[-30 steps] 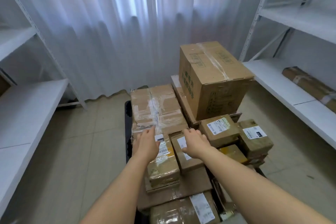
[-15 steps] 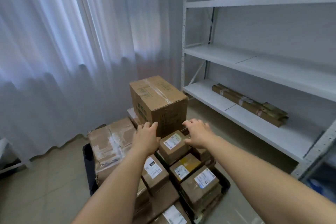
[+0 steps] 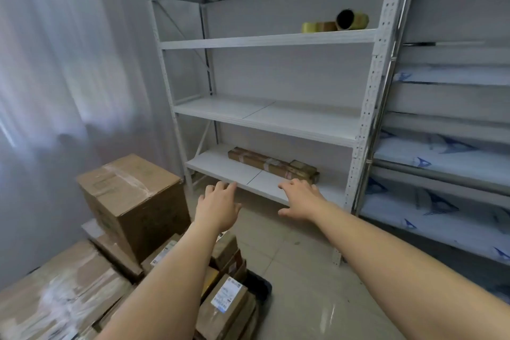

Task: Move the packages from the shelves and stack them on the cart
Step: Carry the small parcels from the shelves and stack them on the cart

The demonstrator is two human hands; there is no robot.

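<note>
Frankly, pkg label (image 3: 228, 295) print blurred, unreadable.

1. Long package (image 3: 271, 165): brown, taped, lying flat at the back of the lowest shelf (image 3: 220, 167).
2. Large box (image 3: 132, 201): taped, upright on a flat box.
3. Small labelled parcels (image 3: 226, 303): stacked on the black cart (image 3: 260, 286).

Curtain (image 3: 63, 69): we saw sheer white folds covering the left wall, daylight glowing through.
Floor (image 3: 311, 279): we noted pale glossy tiles catching reflections.
Shelving unit (image 3: 369, 107): we faced white metal uprights with white boards.
Back wall (image 3: 276, 69): we found it plain grey-white.
Tape rolls (image 3: 335, 22): we spotted yellowish rolls on an upper shelf.
</note>
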